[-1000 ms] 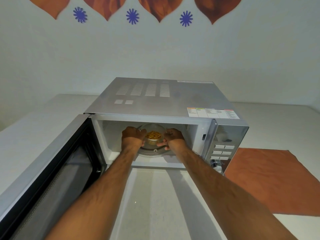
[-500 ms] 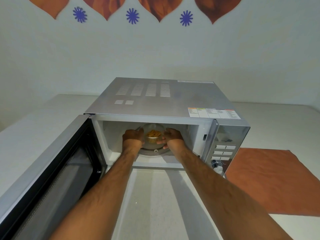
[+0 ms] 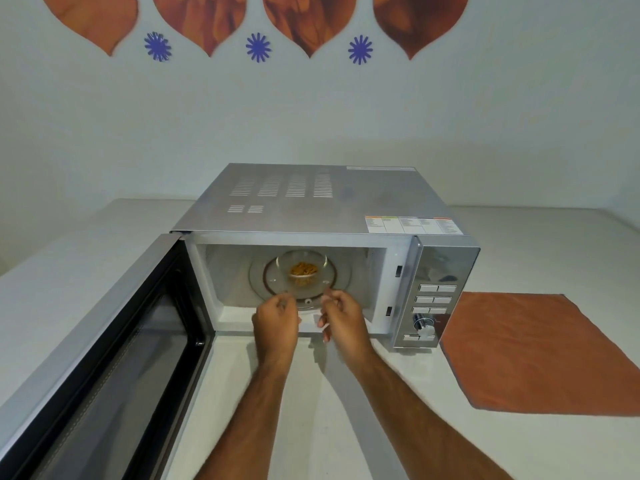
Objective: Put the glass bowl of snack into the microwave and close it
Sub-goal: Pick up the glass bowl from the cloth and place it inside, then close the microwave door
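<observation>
The glass bowl (image 3: 302, 270) with orange-yellow snack in it stands on the round glass turntable (image 3: 273, 289) inside the silver microwave (image 3: 311, 202). The microwave door (image 3: 114, 358) hangs wide open to the left. My left hand (image 3: 277, 323) and my right hand (image 3: 343, 320) are at the front lip of the cavity, side by side, clear of the bowl. Both hold nothing, with fingers loosely curled and apart.
The microwave's control panel (image 3: 433, 299) with buttons and a dial is on its right front. An orange cloth mat (image 3: 540, 355) lies on the white counter (image 3: 346, 427) to the right. A decorated wall stands behind.
Both hands let go of the bowl and drew back out of the cavity toward me. The bowl now stands alone on the turntable.
</observation>
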